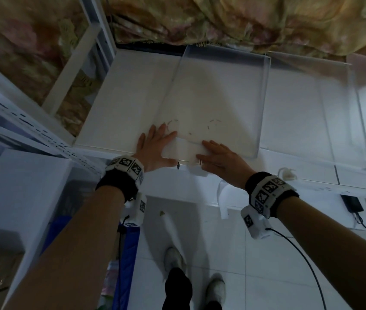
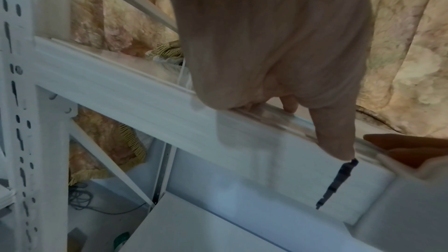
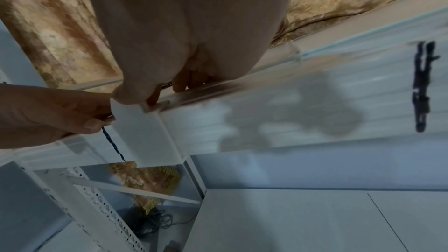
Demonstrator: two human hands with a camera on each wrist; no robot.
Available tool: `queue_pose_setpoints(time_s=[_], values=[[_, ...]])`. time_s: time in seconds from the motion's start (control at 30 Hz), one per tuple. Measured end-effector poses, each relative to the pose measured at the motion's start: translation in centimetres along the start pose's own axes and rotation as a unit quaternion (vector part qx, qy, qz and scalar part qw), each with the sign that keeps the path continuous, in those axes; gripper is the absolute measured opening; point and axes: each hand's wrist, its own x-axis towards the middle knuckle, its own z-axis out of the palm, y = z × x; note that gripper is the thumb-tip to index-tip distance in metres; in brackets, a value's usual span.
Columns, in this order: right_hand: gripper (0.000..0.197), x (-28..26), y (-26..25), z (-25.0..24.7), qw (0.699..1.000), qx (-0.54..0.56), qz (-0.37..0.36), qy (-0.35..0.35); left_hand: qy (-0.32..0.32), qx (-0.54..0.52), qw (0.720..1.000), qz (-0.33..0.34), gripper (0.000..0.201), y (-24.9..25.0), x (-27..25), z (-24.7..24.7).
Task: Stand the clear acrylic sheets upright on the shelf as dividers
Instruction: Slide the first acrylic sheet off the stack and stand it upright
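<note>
A large clear acrylic sheet (image 1: pixel 217 101) lies over the white shelf top (image 1: pixel 128 90); whether it is flat or tilted I cannot tell. A white clip (image 1: pixel 183 151) sits on the sheet's near edge and hangs over the shelf front (image 3: pixel 145 133). My left hand (image 1: pixel 155 146) presses on the sheet left of the clip, fingers straight and spread, with the thumb (image 2: pixel 334 141) down on the shelf's front edge. My right hand (image 1: pixel 217 156) rests on the clip's right side, thumb (image 3: pixel 130 93) on its top. A second clear sheet (image 1: pixel 343 113) is further right.
A patterned curtain (image 1: pixel 222 21) hangs behind the shelf. The perforated white upright (image 2: pixel 17 102) and a diagonal brace (image 1: pixel 74 63) stand at the left. A short black pin (image 2: pixel 337 183) dangles from the shelf front. A black device with a cable (image 1: pixel 353 203) lies lower right, above tiled floor (image 1: pixel 233 265).
</note>
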Motion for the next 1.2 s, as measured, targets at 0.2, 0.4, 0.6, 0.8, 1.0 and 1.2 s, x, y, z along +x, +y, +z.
queue_pose_setpoints(time_s=[0.2, 0.4, 0.6, 0.8, 1.0, 1.2], values=[[0.038, 0.0, 0.1, 0.2, 1.000, 0.007, -0.002, 0.003, -0.005, 0.004, 1.000, -0.002, 0.092, 0.0, 0.1, 0.0], [0.038, 0.2, 0.6, 0.2, 0.999, -0.010, -0.029, 0.015, -0.008, 0.009, 1.000, -0.003, 0.093, -0.1, 0.2, -0.1], [0.049, 0.8, 1.2, 0.3, 0.997, -0.046, -0.054, 0.003, -0.004, 0.015, 1.000, -0.007, 0.094, 0.0, 0.3, 0.1], [0.063, 1.2, 0.2, 0.9, 0.997, -0.065, -0.026, 0.012, -0.004, 0.023, 1.000, -0.009, 0.094, 0.0, 0.3, 0.3], [0.062, 2.3, -0.4, 1.3, 0.996, -0.082, -0.020, -0.004, -0.014, 0.018, 1.000, -0.004, 0.093, 0.0, 0.3, 0.0], [0.063, 2.2, -0.4, 1.2, 0.997, -0.079, -0.018, -0.006, -0.010, 0.017, 1.000, 0.000, 0.093, -0.1, 0.3, 0.1]])
